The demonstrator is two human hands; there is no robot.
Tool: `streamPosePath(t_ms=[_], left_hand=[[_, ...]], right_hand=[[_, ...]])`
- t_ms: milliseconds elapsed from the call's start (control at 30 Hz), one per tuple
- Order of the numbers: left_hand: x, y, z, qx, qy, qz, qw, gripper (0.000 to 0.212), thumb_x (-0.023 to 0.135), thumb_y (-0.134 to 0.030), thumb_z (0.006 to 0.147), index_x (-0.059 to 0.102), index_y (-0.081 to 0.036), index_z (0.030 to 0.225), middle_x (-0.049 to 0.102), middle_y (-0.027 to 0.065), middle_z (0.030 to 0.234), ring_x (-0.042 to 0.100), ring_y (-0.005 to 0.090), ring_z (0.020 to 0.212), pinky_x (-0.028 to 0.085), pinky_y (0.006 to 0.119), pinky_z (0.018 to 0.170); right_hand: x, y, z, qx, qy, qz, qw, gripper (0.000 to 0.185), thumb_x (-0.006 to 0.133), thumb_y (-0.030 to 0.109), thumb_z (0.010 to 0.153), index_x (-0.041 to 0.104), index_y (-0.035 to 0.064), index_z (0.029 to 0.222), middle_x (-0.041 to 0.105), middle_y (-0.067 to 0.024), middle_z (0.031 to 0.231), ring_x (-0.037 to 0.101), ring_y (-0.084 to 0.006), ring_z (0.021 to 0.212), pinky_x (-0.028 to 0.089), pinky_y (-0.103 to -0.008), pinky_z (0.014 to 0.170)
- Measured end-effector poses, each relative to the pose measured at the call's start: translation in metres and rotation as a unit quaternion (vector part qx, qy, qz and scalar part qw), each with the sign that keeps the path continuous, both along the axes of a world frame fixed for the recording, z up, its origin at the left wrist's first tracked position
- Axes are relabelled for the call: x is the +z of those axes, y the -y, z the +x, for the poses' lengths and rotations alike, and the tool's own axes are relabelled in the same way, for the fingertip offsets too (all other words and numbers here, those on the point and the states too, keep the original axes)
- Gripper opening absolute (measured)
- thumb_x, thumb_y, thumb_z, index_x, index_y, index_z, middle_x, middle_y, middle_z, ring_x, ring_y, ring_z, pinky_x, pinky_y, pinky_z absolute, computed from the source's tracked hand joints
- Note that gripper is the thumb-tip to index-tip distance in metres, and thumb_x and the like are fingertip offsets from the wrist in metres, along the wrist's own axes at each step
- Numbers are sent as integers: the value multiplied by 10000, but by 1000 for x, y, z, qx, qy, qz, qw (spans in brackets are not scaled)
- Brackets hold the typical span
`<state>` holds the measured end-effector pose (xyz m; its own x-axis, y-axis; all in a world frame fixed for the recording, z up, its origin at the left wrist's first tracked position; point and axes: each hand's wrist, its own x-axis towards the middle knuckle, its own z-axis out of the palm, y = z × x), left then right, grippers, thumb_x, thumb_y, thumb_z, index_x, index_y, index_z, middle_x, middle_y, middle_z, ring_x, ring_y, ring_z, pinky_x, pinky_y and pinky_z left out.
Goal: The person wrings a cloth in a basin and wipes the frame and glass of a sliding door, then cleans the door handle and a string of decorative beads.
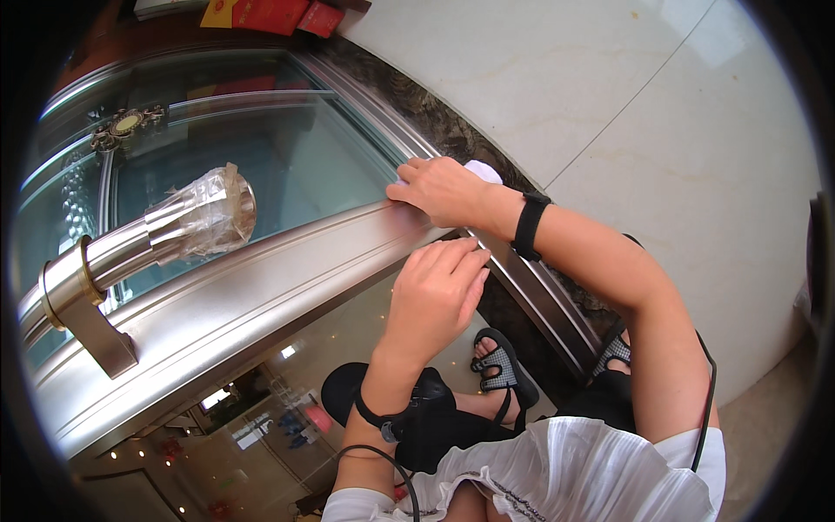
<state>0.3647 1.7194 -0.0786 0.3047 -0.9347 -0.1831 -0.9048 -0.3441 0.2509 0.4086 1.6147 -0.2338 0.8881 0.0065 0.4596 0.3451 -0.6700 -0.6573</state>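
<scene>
A white cloth [483, 171] is bunched under my right hand [440, 189], which presses it to the corner of a silvery metal door frame [280, 274] beside the glass panel [293, 163]. My left hand [438, 287] is just below, at the inner edge of that frame. Its fingers are bent and close together, and nothing shows in them; the palm is hidden. Left of both hands, a thick metal door handle [117, 254] stands out from the frame, with clear plastic film [218, 212] wrapped around its end. Black straps circle both wrists.
A dark marbled stone strip [437, 107] borders pale floor tiles [587, 85]. Red packets [271, 14] lie at the top. Ornate metalwork [127, 122] shows at the glass. My sandalled foot [499, 365] is below, near a metal frame strip [541, 307] and a glossy reflecting surface [261, 417].
</scene>
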Motion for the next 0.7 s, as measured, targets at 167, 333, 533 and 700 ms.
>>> streamPosePath(t_ms=[167,333,533,700], left_hand=[[-23,-6,-13,13,-33,26,999,219,702,-114,836,691,-54,1046,681,94,1079,630,285,1027,474,399,941],[-61,-13,-18,40,-82,59,994,281,698,-118,836,661,-60,1108,648,124,1125,585,339,1082,435,434,983],[-101,-14,-25,61,-98,64,991,404,691,-119,824,616,-29,1211,615,194,1208,556,411,1137,407,494,1011],[-120,-10,-37,102,-120,86,984,447,665,-115,821,581,-2,1245,604,226,1210,551,423,1163,428,504,987]], right_hand=[[-4,-1,-16,10,-16,9,1000,350,684,47,711,595,97,1046,594,-99,927,617,-273,924,519,-375,669],[-3,2,-34,22,-27,43,999,371,688,28,687,585,79,1039,591,-105,936,614,-283,929,520,-378,680],[-5,-2,-49,27,-29,66,997,403,684,-6,652,572,64,1032,579,-113,929,605,-299,912,528,-393,684],[-2,1,-63,42,-46,76,995,386,712,11,643,562,60,995,580,-113,916,607,-287,911,512,-382,675]])
